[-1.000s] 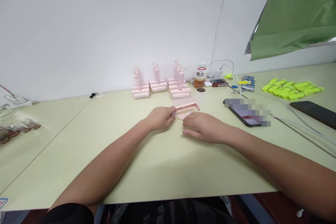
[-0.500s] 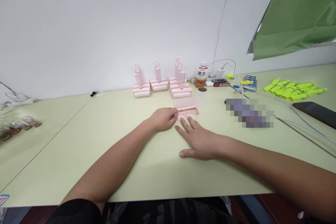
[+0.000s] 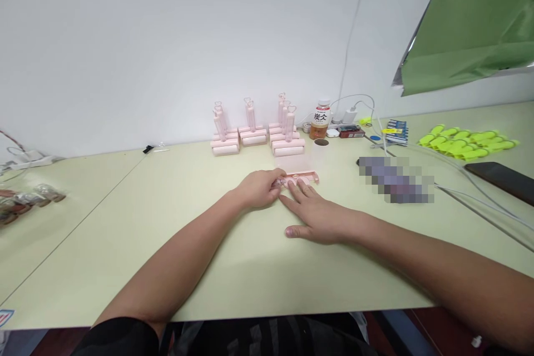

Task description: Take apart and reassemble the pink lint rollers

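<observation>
While the pink strip [image 3: 306,175] is laid sideways at the frame's centre, a clear piece [image 3: 277,182] at its left end is pinched by the curled left hand [image 3: 261,188]; just below, the right hand [image 3: 317,218] is spread flat, nothing being grasped.
</observation>
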A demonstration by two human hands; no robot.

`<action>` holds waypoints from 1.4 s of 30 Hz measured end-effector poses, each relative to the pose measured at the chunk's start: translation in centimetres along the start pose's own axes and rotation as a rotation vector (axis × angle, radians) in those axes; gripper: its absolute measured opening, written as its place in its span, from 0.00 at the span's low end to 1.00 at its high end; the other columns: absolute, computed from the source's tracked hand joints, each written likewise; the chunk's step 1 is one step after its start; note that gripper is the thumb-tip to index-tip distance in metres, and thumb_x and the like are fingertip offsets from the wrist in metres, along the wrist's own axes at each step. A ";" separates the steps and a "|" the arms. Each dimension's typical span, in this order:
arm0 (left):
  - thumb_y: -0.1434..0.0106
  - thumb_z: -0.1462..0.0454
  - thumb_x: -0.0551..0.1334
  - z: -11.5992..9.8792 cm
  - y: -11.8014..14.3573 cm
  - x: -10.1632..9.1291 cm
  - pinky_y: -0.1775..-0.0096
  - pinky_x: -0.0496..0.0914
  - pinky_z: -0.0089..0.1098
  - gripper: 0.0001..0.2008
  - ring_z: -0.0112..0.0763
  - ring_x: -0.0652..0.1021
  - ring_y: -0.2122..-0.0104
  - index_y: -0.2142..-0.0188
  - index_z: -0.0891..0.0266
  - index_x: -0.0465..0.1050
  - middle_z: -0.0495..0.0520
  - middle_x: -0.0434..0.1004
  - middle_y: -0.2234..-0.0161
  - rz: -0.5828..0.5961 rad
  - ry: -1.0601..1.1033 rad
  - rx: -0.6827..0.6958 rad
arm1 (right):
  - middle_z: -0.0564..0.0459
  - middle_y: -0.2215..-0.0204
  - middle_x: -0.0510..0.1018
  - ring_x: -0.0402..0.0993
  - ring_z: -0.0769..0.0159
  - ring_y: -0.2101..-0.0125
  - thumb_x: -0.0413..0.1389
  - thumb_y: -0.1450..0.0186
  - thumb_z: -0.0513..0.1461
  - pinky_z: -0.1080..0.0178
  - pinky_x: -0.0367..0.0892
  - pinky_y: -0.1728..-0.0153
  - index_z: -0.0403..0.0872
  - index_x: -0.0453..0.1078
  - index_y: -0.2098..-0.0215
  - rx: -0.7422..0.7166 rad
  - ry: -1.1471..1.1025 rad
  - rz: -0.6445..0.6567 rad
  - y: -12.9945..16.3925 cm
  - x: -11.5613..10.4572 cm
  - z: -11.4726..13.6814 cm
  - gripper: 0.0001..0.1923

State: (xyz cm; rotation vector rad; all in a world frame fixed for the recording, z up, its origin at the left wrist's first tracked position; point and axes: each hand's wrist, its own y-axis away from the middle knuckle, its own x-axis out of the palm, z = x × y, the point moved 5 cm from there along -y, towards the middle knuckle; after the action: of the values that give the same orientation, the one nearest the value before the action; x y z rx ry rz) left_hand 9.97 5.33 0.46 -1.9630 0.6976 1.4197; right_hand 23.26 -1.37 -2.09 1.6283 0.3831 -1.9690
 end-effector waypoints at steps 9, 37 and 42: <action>0.40 0.63 0.55 -4.5 3.6 -1.1 0.71 0.62 0.30 0.31 0.37 0.76 0.71 0.38 0.63 0.47 0.52 0.78 0.66 0.015 0.025 0.063 | 0.55 0.78 0.70 0.65 0.67 0.76 0.51 0.34 0.52 0.65 0.58 0.74 0.46 0.66 0.73 -0.010 -0.615 -0.363 0.3 -3.2 1.1 0.19; 0.41 0.57 0.62 -3.1 7.2 0.8 0.75 0.52 0.26 0.19 0.21 0.55 0.78 0.79 0.61 0.52 0.42 0.51 0.80 -0.112 0.722 -0.216 | 0.50 0.68 0.78 0.69 0.68 0.76 0.60 0.41 0.45 0.64 0.64 0.76 0.45 0.75 0.63 0.058 -0.784 -0.612 2.2 -7.3 -2.6 0.13; 0.40 0.58 0.60 -2.9 7.3 0.6 0.75 0.52 0.27 0.16 0.23 0.55 0.77 0.75 0.59 0.53 0.42 0.52 0.78 -0.092 0.690 -0.271 | 0.50 0.73 0.76 0.67 0.66 0.77 0.57 0.41 0.48 0.64 0.58 0.78 0.46 0.72 0.72 0.467 -0.438 -0.595 1.7 -8.1 -10.0 0.14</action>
State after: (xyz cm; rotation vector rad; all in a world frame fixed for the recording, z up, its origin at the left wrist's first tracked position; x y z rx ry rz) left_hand 6.72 -1.80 -0.65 -2.6959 0.7115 0.7897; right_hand 33.24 4.60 3.73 1.3623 0.2614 -2.9707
